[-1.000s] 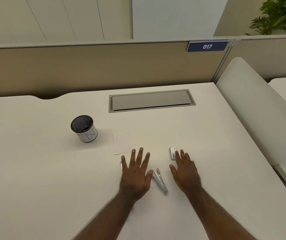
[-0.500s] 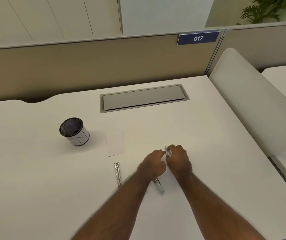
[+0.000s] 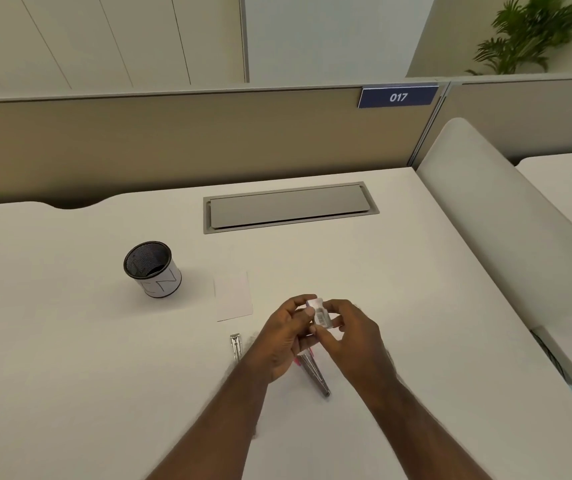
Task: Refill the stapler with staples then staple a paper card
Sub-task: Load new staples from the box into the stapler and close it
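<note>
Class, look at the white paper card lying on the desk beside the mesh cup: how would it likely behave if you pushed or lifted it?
The paper card lies thin and flat on the smooth desk, so a push would probably slide it easily. Its flush edges likely make it awkward to pick up, and it would probably bend a little when lifted.

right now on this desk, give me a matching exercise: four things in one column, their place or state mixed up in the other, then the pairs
Things:
1. small staple box
2. paper card
3. pen cup
4. stapler

Places or states:
A. flat on the desk, right of the cup
B. held up between left hand and right hand
C. upright, farthest left
D. lying on the desk beneath the hands

Pairs: 1-B, 2-A, 3-C, 4-D
</note>
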The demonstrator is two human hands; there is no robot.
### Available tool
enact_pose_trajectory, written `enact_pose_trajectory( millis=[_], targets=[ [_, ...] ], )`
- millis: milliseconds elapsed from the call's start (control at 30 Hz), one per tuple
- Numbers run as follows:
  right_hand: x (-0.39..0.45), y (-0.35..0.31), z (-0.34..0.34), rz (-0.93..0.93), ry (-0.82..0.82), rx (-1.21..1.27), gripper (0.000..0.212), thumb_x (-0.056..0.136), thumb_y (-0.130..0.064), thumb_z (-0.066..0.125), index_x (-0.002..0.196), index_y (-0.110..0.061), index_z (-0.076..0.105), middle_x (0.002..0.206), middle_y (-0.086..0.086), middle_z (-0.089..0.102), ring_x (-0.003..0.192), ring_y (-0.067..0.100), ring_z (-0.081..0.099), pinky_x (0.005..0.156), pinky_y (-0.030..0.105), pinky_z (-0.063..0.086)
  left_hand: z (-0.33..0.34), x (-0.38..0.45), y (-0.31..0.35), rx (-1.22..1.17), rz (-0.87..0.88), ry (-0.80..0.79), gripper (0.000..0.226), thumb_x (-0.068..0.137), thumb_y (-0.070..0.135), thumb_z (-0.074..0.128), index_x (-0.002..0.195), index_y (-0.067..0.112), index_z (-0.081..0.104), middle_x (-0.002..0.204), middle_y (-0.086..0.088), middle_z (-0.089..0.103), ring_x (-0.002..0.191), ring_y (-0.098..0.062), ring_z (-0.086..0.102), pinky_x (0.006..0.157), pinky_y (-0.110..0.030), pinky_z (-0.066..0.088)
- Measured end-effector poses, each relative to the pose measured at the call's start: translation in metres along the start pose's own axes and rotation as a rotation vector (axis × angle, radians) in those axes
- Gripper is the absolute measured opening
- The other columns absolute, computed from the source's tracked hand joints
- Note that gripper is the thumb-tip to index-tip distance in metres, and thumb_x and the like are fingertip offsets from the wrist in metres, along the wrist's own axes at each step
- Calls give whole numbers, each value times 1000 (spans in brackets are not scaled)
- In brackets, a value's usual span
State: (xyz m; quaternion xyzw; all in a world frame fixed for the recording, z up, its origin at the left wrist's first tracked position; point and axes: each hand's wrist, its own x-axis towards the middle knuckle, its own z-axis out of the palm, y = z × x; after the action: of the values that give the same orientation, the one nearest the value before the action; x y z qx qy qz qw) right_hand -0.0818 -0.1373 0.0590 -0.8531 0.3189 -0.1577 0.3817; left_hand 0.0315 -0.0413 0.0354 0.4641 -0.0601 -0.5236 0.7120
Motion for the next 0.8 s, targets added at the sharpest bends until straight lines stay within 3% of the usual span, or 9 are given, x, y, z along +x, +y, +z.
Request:
enact_pose_trajectory(
  millis=[100, 233, 333, 433, 567, 800],
  targets=[
    [-7, -11, -1, -88, -3, -15, 32, 81, -37, 71, 110, -35, 57, 104, -24, 60, 90, -9, 57, 74, 11, 44, -5, -13, 6, -132, 31, -17, 32, 86, 18, 66, 116, 12, 60, 109, -20, 64, 83, -24, 59, 71, -28, 60],
    [-15, -20, -3, -250, -14, -11, 27, 81, -23, 75, 106, -25, 66, 110, -15, 59, 100, -4, 56, 86, 13, 46, -11, -25, 10, -232, 96, 3, 24, 85, 16, 64, 108, 11, 58, 102, -19, 68, 79, -25, 69, 56, -23, 57],
    [-20, -27, -5, -303, -4, -23, 21, 83, -15, 74, 101, -24, 72, 111, -12, 62, 104, -2, 56, 88, 3, 39, -12, -30, 12, -310, 117, 31, 25, 84, 16, 63, 106, 9, 57, 101, -18, 71, 78, -24, 72, 58, -26, 59],
    [-26, -32, -7, -402, 64, -92, 19, 83, -9, 74, 101, -17, 75, 108, -2, 67, 99, 8, 62, 86, 11, 46, -13, -32, 13, -354, 127, 21, 24, 83, 16, 62, 105, 9, 56, 98, -16, 73, 77, -22, 73, 59, -26, 59],
    [-32, -34, -12, -525, 129, -155, 16, 88, -20, 67, 100, -14, 74, 107, 2, 68, 97, 18, 65, 80, 26, 55, -14, -33, 15, -343, 135, 19, 23, 84, 18, 60, 104, 9, 56, 99, -13, 74, 84, -24, 73, 63, -27, 61],
    [-41, -33, -19, -535, 116, -91, 10, 89, -30, 68, 90, -20, 65, 106, -5, 63, 101, 10, 59, 83, 19, 48, -10, -37, 17, -354, 141, -20, 24, 85, 21, 58, 105, 8, 60, 105, -14, 73, 95, -35, 72, 67, -30, 61]
  ],
)
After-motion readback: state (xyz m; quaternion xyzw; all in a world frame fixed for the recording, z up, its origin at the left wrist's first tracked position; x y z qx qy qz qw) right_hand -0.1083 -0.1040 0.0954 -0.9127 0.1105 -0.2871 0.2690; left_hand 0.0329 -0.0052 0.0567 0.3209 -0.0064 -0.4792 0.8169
